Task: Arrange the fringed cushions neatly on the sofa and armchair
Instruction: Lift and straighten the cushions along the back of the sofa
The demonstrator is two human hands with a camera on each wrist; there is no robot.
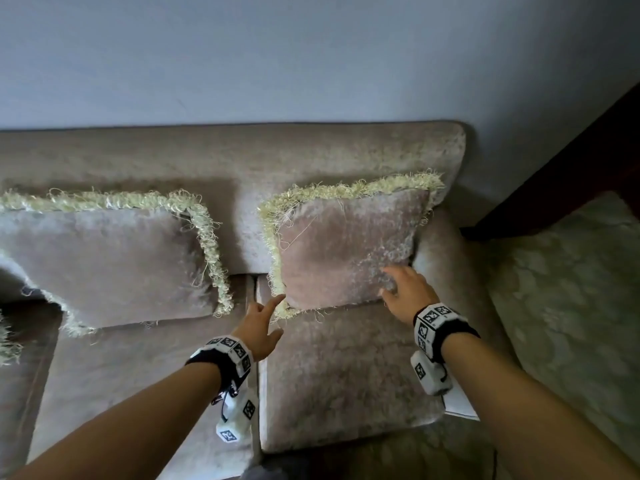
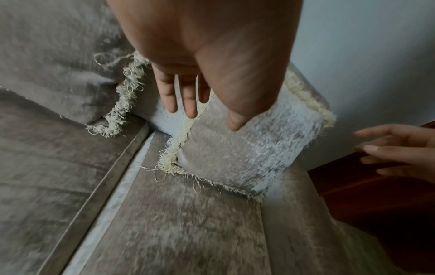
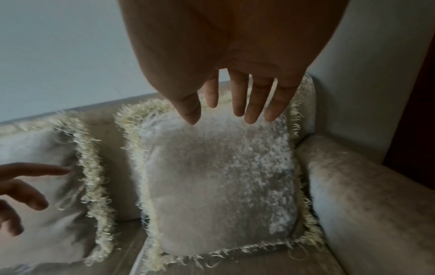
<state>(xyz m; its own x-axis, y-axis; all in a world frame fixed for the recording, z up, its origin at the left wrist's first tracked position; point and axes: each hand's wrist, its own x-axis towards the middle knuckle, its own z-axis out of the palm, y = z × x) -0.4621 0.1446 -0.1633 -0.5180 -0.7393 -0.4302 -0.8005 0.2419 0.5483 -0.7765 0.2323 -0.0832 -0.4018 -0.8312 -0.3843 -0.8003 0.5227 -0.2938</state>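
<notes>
Left hand [image 1: 259, 332] and right hand [image 1: 408, 295], fingers spread and holding nothing, sit at the lower corners of the taupe velvet cushion with cream fringe [image 1: 349, 247], propped upright against the taupe velvet sofa [image 1: 346, 375] back beside the armrest. Judged soft, light; grip corners, not the fraying fringe. Free seat lies leftward before the second fringed cushion [image 1: 104, 258]

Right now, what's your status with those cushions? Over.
Left hand open, right hand open, neither gripping. Right cushion propped against sofa back. Second cushion alongside. Nothing in the way.
</notes>
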